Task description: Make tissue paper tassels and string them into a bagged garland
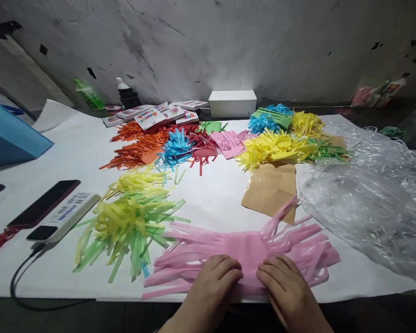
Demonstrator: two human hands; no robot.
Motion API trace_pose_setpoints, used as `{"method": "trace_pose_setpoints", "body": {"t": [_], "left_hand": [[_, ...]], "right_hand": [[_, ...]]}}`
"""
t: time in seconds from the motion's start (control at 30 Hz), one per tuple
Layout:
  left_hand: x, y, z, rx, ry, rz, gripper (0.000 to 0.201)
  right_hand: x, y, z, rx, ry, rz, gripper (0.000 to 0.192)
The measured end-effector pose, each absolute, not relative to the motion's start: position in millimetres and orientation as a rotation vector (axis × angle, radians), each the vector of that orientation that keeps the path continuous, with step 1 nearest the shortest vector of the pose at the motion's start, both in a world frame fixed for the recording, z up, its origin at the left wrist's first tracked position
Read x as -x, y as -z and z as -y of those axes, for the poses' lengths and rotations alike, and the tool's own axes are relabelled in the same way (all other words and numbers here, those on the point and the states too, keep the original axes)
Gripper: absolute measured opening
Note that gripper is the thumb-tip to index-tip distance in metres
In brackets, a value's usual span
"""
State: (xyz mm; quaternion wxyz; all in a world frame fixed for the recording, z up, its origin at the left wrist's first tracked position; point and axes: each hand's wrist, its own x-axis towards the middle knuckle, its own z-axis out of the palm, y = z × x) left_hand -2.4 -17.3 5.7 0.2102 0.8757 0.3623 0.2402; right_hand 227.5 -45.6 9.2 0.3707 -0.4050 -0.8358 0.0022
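A sheet of pink tissue paper (245, 249), cut into fringe at both ends, lies spread at the table's near edge. My left hand (217, 282) has its curled fingers on the uncut middle band, left of centre. My right hand (284, 280) grips the same band on the right, its fingers held together. Both thumbs are hidden under the hands. Long pink strips fan out to either side. Left of the pink sheet is a loose pile of yellow and green tissue fringe (125, 217).
Behind lie orange (135, 148), blue (176, 147), red and yellow fringe bundles (277, 148). Printed packets (150, 118) and a white box (232, 104) stand by the wall. Brown paper (272, 189) and clear plastic bags (360, 208) are right; a phone (45, 203) and power bank (64, 217), left.
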Motion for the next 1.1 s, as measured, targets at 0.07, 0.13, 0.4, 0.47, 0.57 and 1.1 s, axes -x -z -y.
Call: {"method": "trace_pose_setpoints", "body": {"t": [0.07,0.13,0.4,0.47,0.57,1.1], "left_hand": [[10,-10,13,-2.349,-0.571,-1.134,0.026],[15,-17,5,-2.229,-0.439,-1.321,0.024],[-4,-46,-35,-2.138,0.071,-1.663,0.025],[-6,-46,-39,-2.135,0.078,-1.667,0.025],[-5,-44,-42,-2.133,0.081,-1.669,0.025],[111,-66,-40,-2.121,-0.393,-1.985,0.027]], "right_hand": [[-226,-8,43,1.132,-0.136,2.069,0.025],[-224,-6,40,1.269,-0.233,1.993,0.022],[-209,4,9,1.689,0.080,1.968,0.033],[-210,-2,8,1.718,0.155,1.950,0.025],[-211,-10,13,1.570,0.258,1.968,0.020],[-203,6,23,1.183,0.072,2.088,0.028]]}}
